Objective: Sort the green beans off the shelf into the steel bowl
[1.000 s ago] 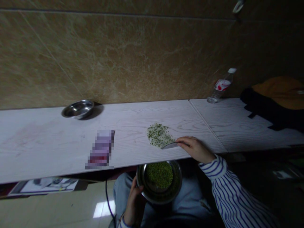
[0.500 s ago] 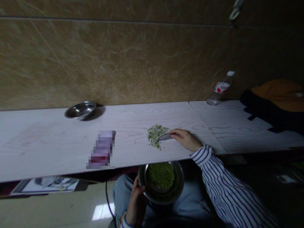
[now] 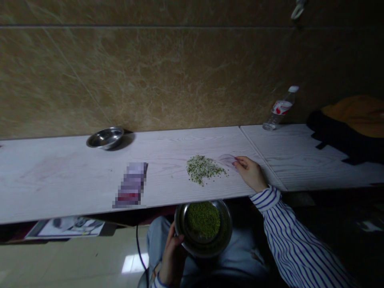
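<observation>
My left hand [image 3: 175, 250] grips the left rim of a steel bowl [image 3: 225, 230], held over my lap just under the table's front edge. Small green beans [image 3: 204, 219], which look like mung beans, lie inside it. On the white table sits a spread of green beans mixed with white grains [image 3: 201, 169]. To its right, my right hand [image 3: 249, 173] pinches the end of a thin, pale, see-through curved piece [image 3: 227, 159]; motion blur hides its exact kind. That piece is beside the right edge of the pile, close above the tabletop.
An empty-looking steel bowl [image 3: 105, 140] stands against the tiled wall at the left. A blurred-out purplish flat item [image 3: 131, 185] lies near the front edge. At the back right are a plastic bottle [image 3: 279, 110] and an orange-and-black cloth item [image 3: 354, 124].
My right hand has moved right and slightly away from me with the pale piece. Some beans and grains now spread further right. My left hand and its bowl keep their place.
</observation>
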`<state>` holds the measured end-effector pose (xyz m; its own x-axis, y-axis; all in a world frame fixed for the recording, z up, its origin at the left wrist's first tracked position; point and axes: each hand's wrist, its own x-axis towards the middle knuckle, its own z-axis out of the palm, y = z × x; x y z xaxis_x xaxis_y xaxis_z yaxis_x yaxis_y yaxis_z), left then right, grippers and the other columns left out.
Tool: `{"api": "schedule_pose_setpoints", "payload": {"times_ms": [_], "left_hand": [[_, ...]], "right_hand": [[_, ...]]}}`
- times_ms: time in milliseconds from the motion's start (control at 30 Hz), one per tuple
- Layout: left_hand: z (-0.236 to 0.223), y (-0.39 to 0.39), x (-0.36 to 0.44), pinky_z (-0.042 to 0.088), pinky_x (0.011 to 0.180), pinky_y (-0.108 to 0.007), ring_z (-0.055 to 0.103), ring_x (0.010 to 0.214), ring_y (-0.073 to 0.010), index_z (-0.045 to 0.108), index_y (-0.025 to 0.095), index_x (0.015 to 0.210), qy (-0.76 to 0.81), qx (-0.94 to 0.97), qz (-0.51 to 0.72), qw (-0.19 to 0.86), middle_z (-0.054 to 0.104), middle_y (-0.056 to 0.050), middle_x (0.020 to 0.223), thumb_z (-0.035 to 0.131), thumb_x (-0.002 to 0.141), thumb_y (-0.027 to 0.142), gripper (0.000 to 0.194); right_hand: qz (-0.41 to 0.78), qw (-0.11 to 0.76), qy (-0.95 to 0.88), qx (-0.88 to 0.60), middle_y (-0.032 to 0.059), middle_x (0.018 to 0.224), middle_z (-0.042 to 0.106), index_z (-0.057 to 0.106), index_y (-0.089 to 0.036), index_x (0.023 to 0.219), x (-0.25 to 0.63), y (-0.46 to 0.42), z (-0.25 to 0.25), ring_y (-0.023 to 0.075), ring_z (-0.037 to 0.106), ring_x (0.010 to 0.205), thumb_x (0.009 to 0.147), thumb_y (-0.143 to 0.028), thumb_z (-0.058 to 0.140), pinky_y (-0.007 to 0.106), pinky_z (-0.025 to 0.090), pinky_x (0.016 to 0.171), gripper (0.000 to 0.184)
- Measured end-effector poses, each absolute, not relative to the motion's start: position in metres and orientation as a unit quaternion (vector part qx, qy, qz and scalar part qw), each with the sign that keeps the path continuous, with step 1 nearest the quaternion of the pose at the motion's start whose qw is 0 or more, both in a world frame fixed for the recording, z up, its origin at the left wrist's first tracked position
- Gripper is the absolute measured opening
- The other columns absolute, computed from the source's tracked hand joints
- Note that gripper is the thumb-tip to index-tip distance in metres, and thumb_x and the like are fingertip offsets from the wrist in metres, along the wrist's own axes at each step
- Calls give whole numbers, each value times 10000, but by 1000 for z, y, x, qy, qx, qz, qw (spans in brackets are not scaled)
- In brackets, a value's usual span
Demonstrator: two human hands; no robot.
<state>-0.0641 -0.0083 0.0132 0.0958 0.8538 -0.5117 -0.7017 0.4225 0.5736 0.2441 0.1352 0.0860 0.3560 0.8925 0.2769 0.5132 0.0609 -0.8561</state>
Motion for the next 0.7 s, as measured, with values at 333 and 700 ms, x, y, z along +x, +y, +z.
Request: {"api": "schedule_pose_setpoints", "payload": {"times_ms": [333, 700], "left_hand": [[21, -12, -62, 552, 859, -429, 693, 1056, -343, 742, 287, 1174, 425, 83, 531, 728, 775, -84, 1152, 788, 657, 246, 521], [21, -13, -58, 556, 857, -432, 663, 1104, -355, 727, 269, 1200, 425, 114, 520, 732, 750, -100, 1172, 750, 703, 260, 497]], "right_hand": [[184, 501, -495, -685, 111, 860, 804, 731, -178, 990, 261, 118, 79, 272, 760, 815, 757, -366, 668, 392, 606, 730, 307], [245, 501, -493, -668, 90, 780, 797, 724, -190, 957, 232, 108, 77, 235, 739, 642, 745, -360, 672, 338, 587, 590, 276]]}}
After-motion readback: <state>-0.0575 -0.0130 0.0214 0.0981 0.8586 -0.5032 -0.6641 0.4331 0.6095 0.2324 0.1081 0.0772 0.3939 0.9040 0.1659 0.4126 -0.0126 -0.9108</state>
